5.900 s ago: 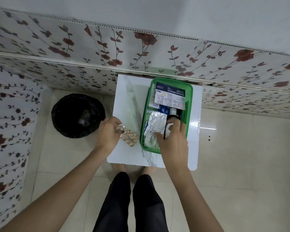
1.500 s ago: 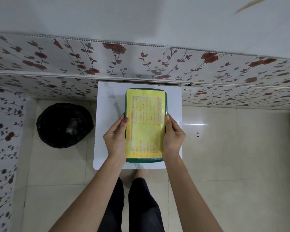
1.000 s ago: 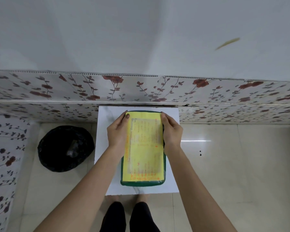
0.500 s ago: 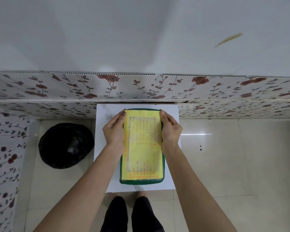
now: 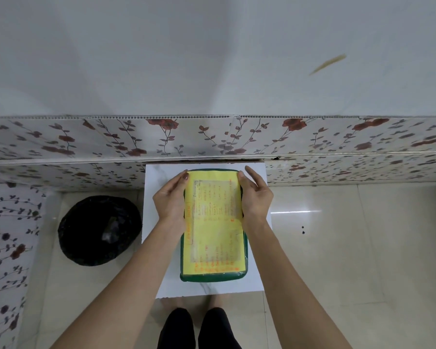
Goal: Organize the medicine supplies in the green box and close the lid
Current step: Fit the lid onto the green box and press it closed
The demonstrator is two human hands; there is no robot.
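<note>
The green box (image 5: 213, 277) lies on a small white table (image 5: 159, 230), its lid on top. A yellow printed label (image 5: 213, 222) covers the lid, so the medicine supplies inside are hidden. My left hand (image 5: 170, 200) presses against the box's left side near the far end, fingers straight along the edge. My right hand (image 5: 256, 195) rests against the right side at the same height, its fingers slightly lifted and spread. The two hands flank the far half of the box.
A black bin (image 5: 98, 230) stands on the tiled floor left of the table. A floral-patterned wall panel (image 5: 212, 137) runs right behind the table. My legs (image 5: 199, 328) and feet are under the table's near edge. Glossy floor tiles (image 5: 350, 248) lie to the right.
The open box with supplies now has its yellow-labelled lid on. My hands slid from the box's middle to its far end, and my right fingers have loosened slightly.
</note>
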